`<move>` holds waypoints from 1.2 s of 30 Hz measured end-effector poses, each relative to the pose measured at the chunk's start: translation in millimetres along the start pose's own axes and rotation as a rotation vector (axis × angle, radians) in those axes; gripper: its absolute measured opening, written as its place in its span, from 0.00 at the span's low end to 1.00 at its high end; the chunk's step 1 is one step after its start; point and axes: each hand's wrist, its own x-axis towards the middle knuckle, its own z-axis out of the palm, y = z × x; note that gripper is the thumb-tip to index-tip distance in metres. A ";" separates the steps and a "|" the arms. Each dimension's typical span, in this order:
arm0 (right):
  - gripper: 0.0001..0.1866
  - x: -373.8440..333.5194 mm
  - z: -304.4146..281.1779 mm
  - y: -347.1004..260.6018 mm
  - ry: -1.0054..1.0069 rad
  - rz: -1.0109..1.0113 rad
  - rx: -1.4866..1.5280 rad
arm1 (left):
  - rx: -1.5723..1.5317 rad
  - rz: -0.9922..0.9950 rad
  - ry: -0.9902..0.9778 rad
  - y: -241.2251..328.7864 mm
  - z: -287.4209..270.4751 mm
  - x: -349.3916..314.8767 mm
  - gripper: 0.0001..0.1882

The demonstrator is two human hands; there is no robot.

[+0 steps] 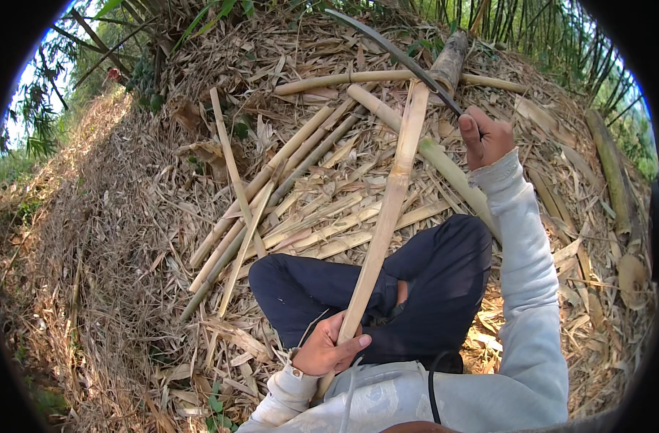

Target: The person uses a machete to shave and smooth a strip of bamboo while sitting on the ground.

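A long pale split bamboo strip (pixel 391 195) slants from my lap up to the far side, its far end by a short log (pixel 450 61). Low in the view, my left hand (pixel 329 348) is closed around the strip's near end. Out to the right, my right hand (pixel 486 137) grips the handle of a long, dark, curved machete (pixel 394 49). The blade stretches up and to the left, passing over the strip's far end; whether it touches the strip I cannot tell. My fist hides most of the handle.
Several bamboo poles (pixel 268 177) lie to the left, with flat split strips (pixel 337 227) beyond my crossed legs (pixel 430 278). A greenish bamboo pole (pixel 456 177) rests right of the held strip. Another pole (pixel 344 81) lies crosswise farther off. Dry leaves cover the ground; bamboo stands behind.
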 end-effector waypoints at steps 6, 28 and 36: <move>0.34 -30.3 19.4 -20.3 -0.064 0.052 0.094 | 0.113 0.031 0.074 -5.4 -5.5 14.5 0.17; 0.33 -43.5 16.0 -26.0 -0.187 0.089 -0.071 | 0.132 0.059 0.240 -2.0 -6.6 14.9 0.19; 0.34 -62.9 21.7 -31.3 -0.165 -0.055 -0.225 | 0.155 0.054 0.248 -6.3 -10.8 17.7 0.20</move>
